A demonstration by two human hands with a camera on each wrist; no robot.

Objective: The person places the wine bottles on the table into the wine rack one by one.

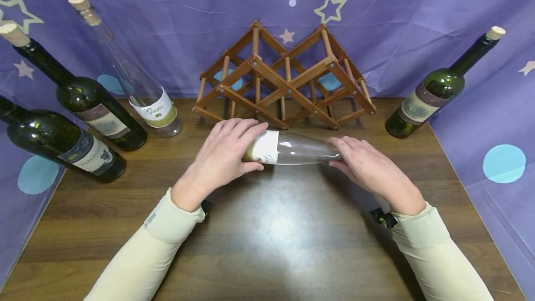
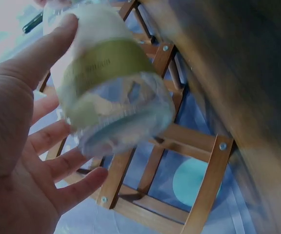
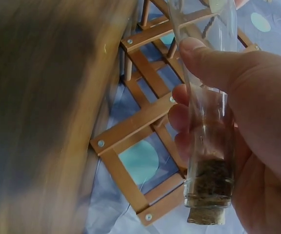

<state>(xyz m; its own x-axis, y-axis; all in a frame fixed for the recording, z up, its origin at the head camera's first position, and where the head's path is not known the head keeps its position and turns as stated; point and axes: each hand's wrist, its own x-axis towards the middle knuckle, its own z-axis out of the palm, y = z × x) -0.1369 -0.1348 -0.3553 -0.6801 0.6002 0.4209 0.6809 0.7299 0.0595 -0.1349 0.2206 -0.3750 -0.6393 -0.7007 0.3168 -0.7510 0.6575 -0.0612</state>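
Observation:
A clear glass wine bottle lies sideways between both hands, in front of the wooden rack, its white and gold label toward the left. My left hand holds the base end, thumb on the near side and fingers around the far side. My right hand grips the neck, with the thumb across it and the fingertips showing behind. A cork plugs the mouth; in the head view it is hidden under the right hand.
A folding wooden wine rack stands at the back. To the left are another clear corked bottle, a green bottle and a dark bottle. A green corked bottle stands at the right. A patterned purple cloth hangs behind.

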